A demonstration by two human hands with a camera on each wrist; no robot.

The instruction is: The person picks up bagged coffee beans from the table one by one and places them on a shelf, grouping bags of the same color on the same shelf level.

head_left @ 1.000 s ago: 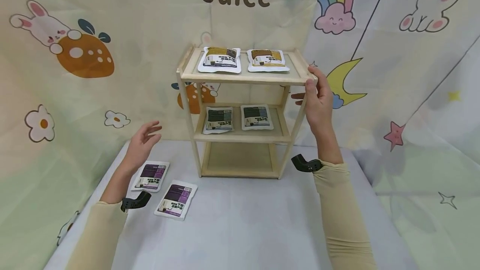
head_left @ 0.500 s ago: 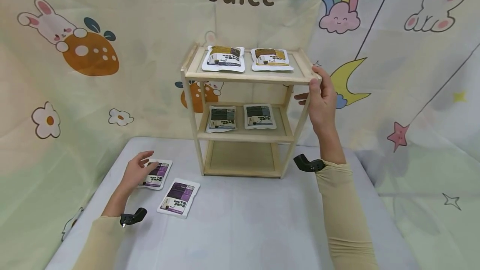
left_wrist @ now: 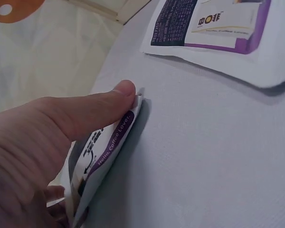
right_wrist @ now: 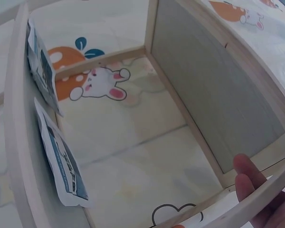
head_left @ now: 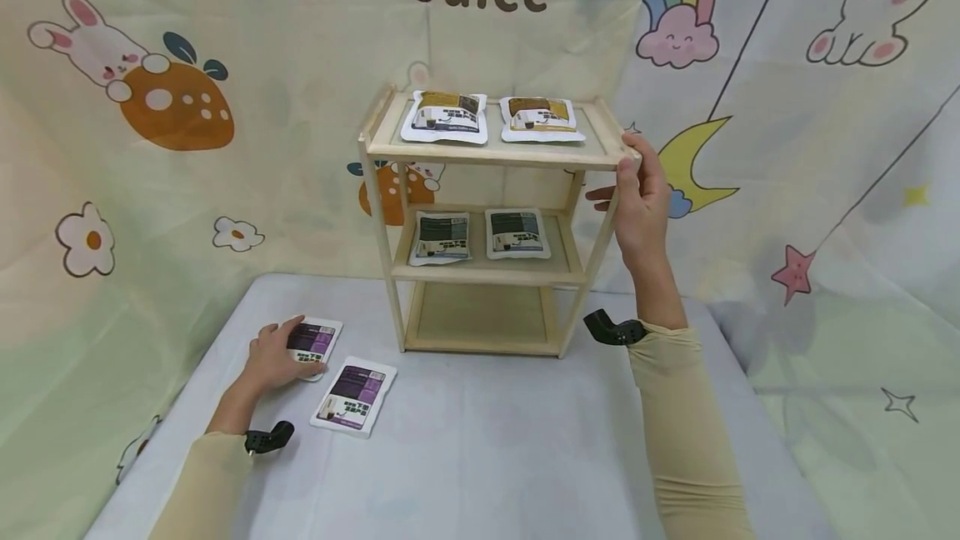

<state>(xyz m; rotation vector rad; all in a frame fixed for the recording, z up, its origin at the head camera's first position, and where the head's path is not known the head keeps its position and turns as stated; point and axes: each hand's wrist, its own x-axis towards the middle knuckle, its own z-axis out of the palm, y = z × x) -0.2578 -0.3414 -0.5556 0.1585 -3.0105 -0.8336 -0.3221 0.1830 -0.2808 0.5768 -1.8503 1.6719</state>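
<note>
My left hand (head_left: pixel 272 357) spans a white coffee packet (head_left: pixel 313 338) with a purple label, lying at the table's left. In the left wrist view its thumb (left_wrist: pixel 102 107) presses one edge of that packet while fingertips show at the opposite side. A second purple-label coffee packet (head_left: pixel 352 397) lies just to the right, nearer the front. With fingers and thumb around the upper right corner, my right hand (head_left: pixel 643 211) grips the three-tier wooden shelf (head_left: pixel 487 277). Its fingers (right_wrist: pixel 249 173) reach inside the frame in the right wrist view.
Two yellow-brown packets, left (head_left: pixel 445 117) and right (head_left: pixel 542 120), lie on the top tier. Two dark green-label packets, left (head_left: pixel 442 238) and right (head_left: pixel 517 233), rest on the middle tier. The bottom tier (head_left: pixel 483 319) stands on the white table (head_left: pixel 480 440); a printed cloth (head_left: pixel 300 107) hangs behind.
My left hand has come down from above the table onto the farther purple-label packet and now grips its edges. The right hand keeps its hold on the shelf corner.
</note>
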